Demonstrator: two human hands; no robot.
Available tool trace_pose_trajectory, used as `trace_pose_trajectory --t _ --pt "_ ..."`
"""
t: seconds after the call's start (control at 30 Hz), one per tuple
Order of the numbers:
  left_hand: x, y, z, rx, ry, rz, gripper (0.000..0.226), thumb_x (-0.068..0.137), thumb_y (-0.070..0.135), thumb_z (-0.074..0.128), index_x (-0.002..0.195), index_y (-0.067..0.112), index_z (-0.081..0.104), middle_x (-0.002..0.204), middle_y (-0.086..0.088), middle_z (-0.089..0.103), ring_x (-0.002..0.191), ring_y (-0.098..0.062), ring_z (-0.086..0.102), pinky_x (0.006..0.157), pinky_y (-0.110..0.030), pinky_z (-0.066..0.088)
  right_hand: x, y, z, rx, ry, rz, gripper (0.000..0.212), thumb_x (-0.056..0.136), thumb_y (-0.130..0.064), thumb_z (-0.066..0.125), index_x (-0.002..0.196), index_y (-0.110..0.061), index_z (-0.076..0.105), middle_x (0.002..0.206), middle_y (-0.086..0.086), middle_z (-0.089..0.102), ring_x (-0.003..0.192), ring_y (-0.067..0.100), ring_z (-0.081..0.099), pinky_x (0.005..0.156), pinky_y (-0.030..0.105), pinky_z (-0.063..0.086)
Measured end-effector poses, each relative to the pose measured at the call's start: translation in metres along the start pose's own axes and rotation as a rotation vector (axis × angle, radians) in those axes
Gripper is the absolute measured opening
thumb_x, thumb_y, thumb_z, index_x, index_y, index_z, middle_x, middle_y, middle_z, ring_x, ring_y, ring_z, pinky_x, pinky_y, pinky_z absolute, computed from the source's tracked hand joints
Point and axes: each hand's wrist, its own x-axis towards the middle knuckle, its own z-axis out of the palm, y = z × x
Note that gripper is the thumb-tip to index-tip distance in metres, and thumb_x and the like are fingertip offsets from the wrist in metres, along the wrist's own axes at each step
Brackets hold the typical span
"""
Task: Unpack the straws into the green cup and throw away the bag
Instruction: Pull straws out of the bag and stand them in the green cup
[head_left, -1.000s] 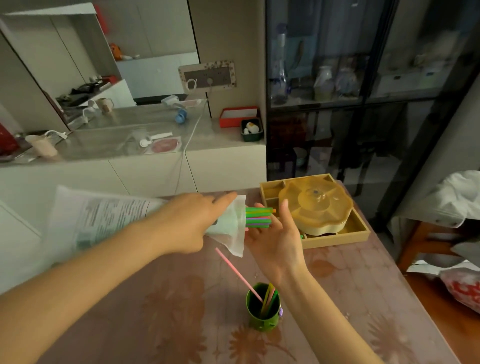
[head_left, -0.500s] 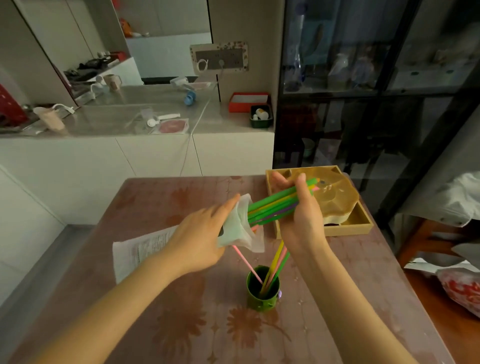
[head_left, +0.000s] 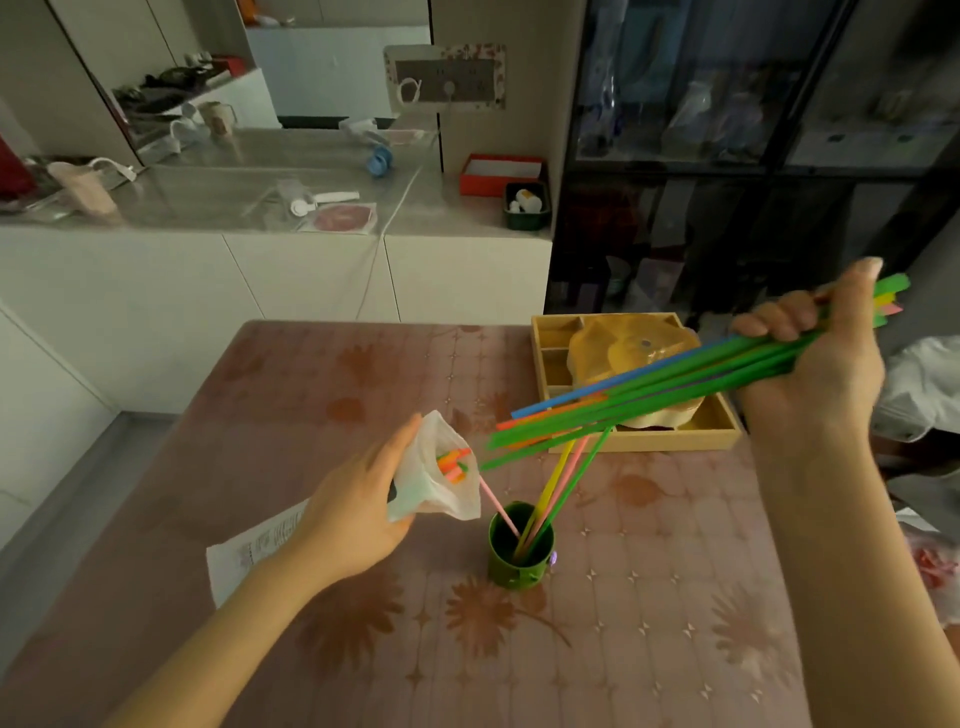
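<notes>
Here right hand (head_left: 815, 364) grips straws (head_left: 649, 397); left hand (head_left: 353, 514) clasps bag (head_left: 431, 483).

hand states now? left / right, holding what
Left hand: closed on the bag, a few straws left inside.
Right hand: closed on a bundle of straws, pulled clear of the bag.

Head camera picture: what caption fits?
Right hand lifts straws from bag in left hand, above green cup.
</notes>
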Motion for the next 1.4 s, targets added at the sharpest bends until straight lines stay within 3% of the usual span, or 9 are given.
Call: trace_pose_trajectory --t 0.3,0.47,0.6,0.83,0.97,1.07,1.17,1.23,1.4 --pt "-0.012 -0.023 0.01 0.001 -0.003 -0.125 0.096 0.071 0.024 0.077 0.146 0.022 0.017 0.134 -0.005 0.053 0.1 -0.029 0.064 0.079 -0.037 0.051 -0.021 0.019 -0.017 -0.376 -0.24 -0.058 0.033 0.095 -0.036 0.05 0.068 -0.018 0.04 0.051 -0.006 0.035 0.044 0.01 0.033 0.045 0.023 0.035" --pt "-0.016 -0.027 0.015 -0.027 -0.012 -0.126 0.096 0.072 0.025 0.077 0.146 0.022 0.016 0.132 -0.004 0.055 0.101 -0.025 0.064 0.081 -0.036 0.052 -0.043 0.062 -0.023 -0.568 -0.412 -0.037 0.033 0.086 -0.039 0.054 0.064 -0.018 0.042 0.049 -0.006 0.04 0.044 0.014 0.035 0.046 0.026 0.035" --pt "-0.017 -0.026 0.017 -0.048 0.001 -0.133 0.094 0.073 0.026 0.077 0.146 0.021 0.017 0.134 -0.002 0.053 0.106 -0.023 0.061 0.086 -0.033 0.05 -0.05 0.086 -0.023 -0.696 -0.455 -0.023 0.03 0.087 -0.034 0.051 0.067 -0.013 0.041 0.049 -0.007 0.043 0.045 0.011 0.038 0.046 0.025 0.039" --pt "-0.017 -0.03 0.023 -0.08 0.002 -0.122 0.093 0.072 0.026 0.077 0.145 0.019 0.02 0.132 -0.001 0.054 0.106 -0.021 0.061 0.085 -0.029 0.048 -0.047 0.095 -0.016 -0.735 -0.461 0.001 0.03 0.096 -0.02 0.048 0.066 -0.016 0.042 0.049 -0.008 0.044 0.045 0.012 0.039 0.047 0.024 0.041" --pt "-0.016 -0.034 0.026 -0.086 -0.017 -0.121 0.091 0.071 0.025 0.078 0.143 0.022 0.022 0.123 0.002 0.059 0.097 -0.019 0.063 0.081 -0.032 0.053 -0.062 0.097 -0.018 -0.714 -0.529 0.019 0.032 0.091 -0.028 0.051 0.066 -0.012 0.039 0.049 -0.004 0.043 0.045 0.014 0.038 0.047 0.026 0.039" --pt "-0.016 -0.037 0.03 -0.069 -0.004 -0.09 0.081 0.069 0.022 0.08 0.136 0.014 0.037 0.107 -0.002 0.065 0.085 -0.022 0.066 0.071 -0.032 0.055 -0.076 0.098 -0.021 -0.679 -0.644 -0.004 0.04 0.088 -0.037 0.055 0.065 -0.009 0.038 0.05 -0.002 0.043 0.045 0.017 0.039 0.046 0.027 0.039" --pt "-0.019 -0.038 0.034 -0.038 0.008 -0.058 0.067 0.065 0.018 0.082 0.122 0.005 0.051 0.097 -0.007 0.068 0.077 -0.026 0.067 0.064 -0.025 0.048 -0.079 0.096 -0.017 -0.708 -0.705 -0.043 0.043 0.084 -0.047 0.057 0.066 -0.011 0.043 0.051 -0.003 0.045 0.045 0.018 0.042 0.047 0.026 0.042" --pt "-0.021 -0.038 0.036 -0.048 0.016 -0.069 0.068 0.066 0.018 0.081 0.124 0.007 0.049 0.101 -0.006 0.067 0.081 -0.023 0.066 0.066 -0.023 0.045 -0.074 0.096 -0.014 -0.753 -0.692 -0.068 0.044 0.086 -0.045 0.055 0.065 -0.009 0.044 0.051 0.001 0.045 0.046 0.02 0.043 0.047 0.03 0.042" --pt "-0.026 -0.039 0.042 -0.102 -0.014 -0.076 0.09 0.07 0.027 0.079 0.142 0.021 0.025 0.121 0.002 0.06 0.098 -0.016 0.062 0.08 -0.023 0.049 -0.057 0.114 -0.035 -0.879 -0.549 0.006 0.048 0.087 -0.039 0.057 0.067 0.003 0.047 0.054 0.008 0.052 0.052 0.027 0.051 0.056 0.041 0.048"
